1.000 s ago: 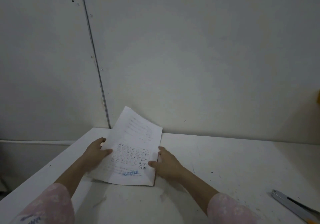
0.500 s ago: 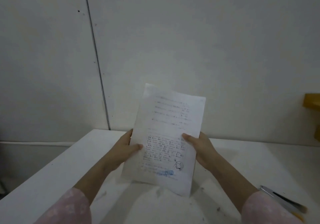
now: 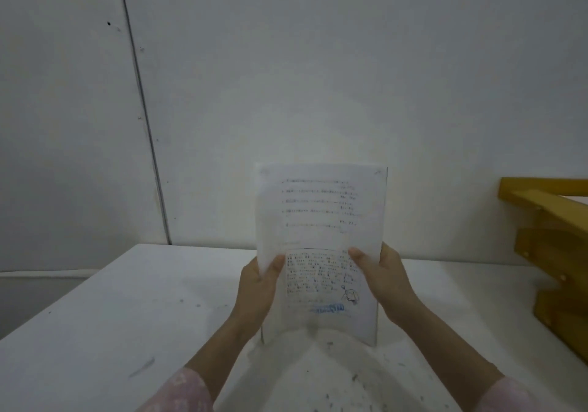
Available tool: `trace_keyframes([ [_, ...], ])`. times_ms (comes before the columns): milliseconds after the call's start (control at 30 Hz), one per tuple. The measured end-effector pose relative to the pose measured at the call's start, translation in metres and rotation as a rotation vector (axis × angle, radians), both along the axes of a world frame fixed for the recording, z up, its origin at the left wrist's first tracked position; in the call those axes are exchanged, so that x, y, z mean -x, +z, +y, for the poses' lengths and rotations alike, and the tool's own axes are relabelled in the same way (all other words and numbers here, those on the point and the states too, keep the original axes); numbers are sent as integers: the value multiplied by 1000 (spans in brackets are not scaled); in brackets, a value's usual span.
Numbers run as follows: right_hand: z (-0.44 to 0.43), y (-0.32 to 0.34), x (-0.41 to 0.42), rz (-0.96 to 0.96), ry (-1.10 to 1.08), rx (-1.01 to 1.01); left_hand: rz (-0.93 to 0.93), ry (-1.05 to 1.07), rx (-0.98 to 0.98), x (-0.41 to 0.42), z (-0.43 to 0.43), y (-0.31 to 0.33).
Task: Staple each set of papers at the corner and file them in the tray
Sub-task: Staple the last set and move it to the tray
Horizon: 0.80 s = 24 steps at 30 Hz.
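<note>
Though upright in 2 hands (image 3: 256, 287) (image 3: 386, 279), papers (image 3: 318, 214) illegible, tray (image 3: 556, 252) cropped.

White papers (image 3: 321, 220) with blue stamp; mustard-yellow tray (image 3: 553, 252); pink patterned sleeves (image 3: 181, 394).

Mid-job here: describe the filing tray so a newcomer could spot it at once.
Start at the white table against the pale wall and follow its far edge to the right side of the view. There stands the tray, cut off by the frame. It is mustard-yellow with stacked tiers, unlike the white papers held up at centre.
</note>
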State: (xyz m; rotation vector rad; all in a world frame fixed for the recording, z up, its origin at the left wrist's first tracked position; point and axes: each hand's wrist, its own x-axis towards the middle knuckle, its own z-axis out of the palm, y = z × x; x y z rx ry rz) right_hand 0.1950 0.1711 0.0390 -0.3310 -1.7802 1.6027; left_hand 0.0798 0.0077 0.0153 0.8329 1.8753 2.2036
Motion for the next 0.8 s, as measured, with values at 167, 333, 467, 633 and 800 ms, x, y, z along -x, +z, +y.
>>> trace_keyframes([
  [167,-2,-31,-4,-94,27,-1,-53,57,2,-3,6,-11],
  [333,-2,-33,-1,-91,-12,19,-24,45,3,-3,7,-2],
  [467,1,-36,-3,-97,-2,11,-22,26,5,-5,9,-8],
  [633,1,-52,-5,-151,15,14,-35,4,-9,-8,8,-14],
  [800,22,-53,-18,-412,102,-198,-1,-3,9,-4,6,-13],
])
